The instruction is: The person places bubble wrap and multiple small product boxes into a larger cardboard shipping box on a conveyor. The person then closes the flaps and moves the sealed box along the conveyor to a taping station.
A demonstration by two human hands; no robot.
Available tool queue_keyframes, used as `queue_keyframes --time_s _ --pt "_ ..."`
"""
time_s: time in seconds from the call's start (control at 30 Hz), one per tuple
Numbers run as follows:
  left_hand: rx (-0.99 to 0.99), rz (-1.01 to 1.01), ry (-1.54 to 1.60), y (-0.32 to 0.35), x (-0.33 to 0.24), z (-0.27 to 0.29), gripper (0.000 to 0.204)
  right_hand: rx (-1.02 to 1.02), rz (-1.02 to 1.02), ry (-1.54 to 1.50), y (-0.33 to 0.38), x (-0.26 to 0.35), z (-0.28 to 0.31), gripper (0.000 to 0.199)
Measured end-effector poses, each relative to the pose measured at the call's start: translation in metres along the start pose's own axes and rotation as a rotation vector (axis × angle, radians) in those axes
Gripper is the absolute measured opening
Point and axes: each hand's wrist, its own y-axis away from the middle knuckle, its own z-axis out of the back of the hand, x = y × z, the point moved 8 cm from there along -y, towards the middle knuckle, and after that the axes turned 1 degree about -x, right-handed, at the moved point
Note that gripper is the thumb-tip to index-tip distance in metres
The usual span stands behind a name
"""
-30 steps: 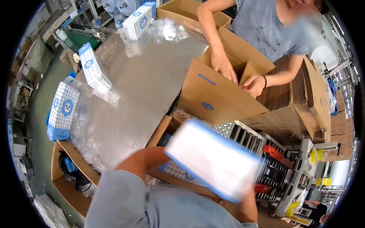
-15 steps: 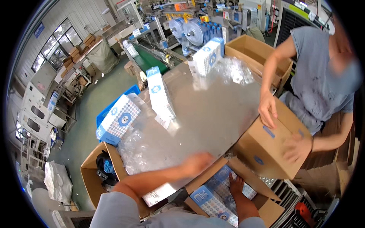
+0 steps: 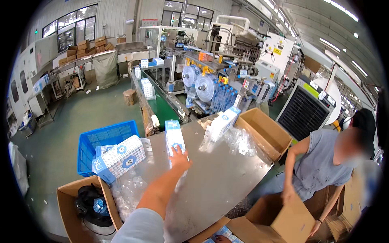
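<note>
My left hand [image 3: 179,159] reaches over the metal table to a tall white-and-blue carton [image 3: 174,133]. Its fingers are spread and lie against the near part of the carton, which hides their tips in part. Only a small dark patch of my right hand [image 3: 221,239] shows at the lower edge, inside an open cardboard box [image 3: 210,232]. Blue-and-white packs [image 3: 227,232] lie around it there; its fingers cannot be made out. Another white-and-blue carton [image 3: 121,158] rests tilted at the table's left edge, and a third carton [image 3: 221,125] is at the far side.
Clear plastic wrap [image 3: 125,194] lies on the table's left edge. A blue crate [image 3: 85,150] and a cardboard box with a black bag [image 3: 91,206] stand left. An open box [image 3: 263,129] sits far right. A co-worker [image 3: 320,162] handles a cardboard box [image 3: 293,220] at right.
My left hand has moved from the near table edge forward to the tall carton. The view has tilted up. The co-worker's box has its flaps open now, where it showed a closed side before.
</note>
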Motion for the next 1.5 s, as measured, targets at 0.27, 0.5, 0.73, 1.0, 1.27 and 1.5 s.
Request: queue_keyframes --time_s 0.27,0.5,0.73,1.0,1.27,1.5 --pt "-0.022 -0.116 -0.040 0.046 -0.007 -0.010 0.068 0.289 -0.052 -0.115 0.021 0.092 0.003 0.038" --pt "-0.075 -0.154 -0.006 0.079 -0.018 -0.006 0.066 0.315 -0.087 -0.120 0.030 0.083 -0.001 0.031" --pt "-0.121 -0.248 0.093 0.120 -0.051 -0.008 0.075 0.152 -0.108 -0.102 0.011 0.057 0.002 0.026" --pt "-0.411 -0.732 0.604 0.219 -0.057 -0.006 0.032 -0.890 0.236 -0.216 0.032 0.260 0.159 0.018" --pt "-0.678 -0.700 0.818 0.202 0.033 -0.003 0.033 -0.607 0.443 0.571 -0.041 0.385 0.143 0.090" --pt "-0.570 -0.493 0.163 0.018 0.056 0.080 0.048 -0.297 0.530 0.622 -0.053 0.392 0.130 0.103"
